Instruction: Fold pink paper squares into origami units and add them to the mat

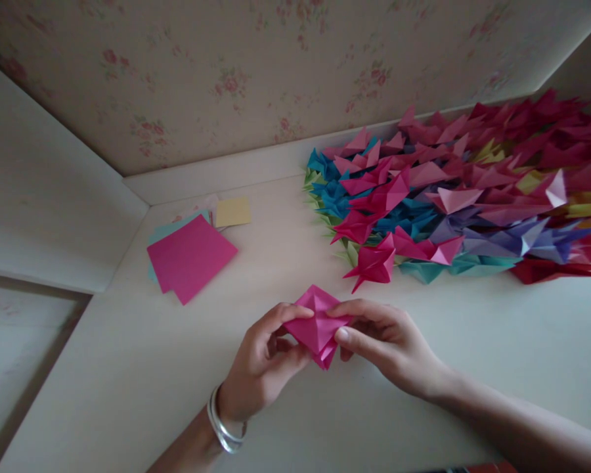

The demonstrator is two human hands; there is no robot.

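Between my two hands is a pink piece of folded origami paper, diamond-shaped with creases down its middle and layered flaps at the lower tip. My left hand, with silver bangles at the wrist, grips its left side, index finger on top and thumb at the lower edge. On the other side, my right hand pinches the right corner, its index finger lying on the upper face and its thumb by the right edge. The undersides of the paper and some fingers are hidden.
A large pile of folded paper cranes in many colours fills the back right of the white table. Pink paper sheets lie at the left, beside a small yellow sheet. Flowered wallpaper covers the wall behind.
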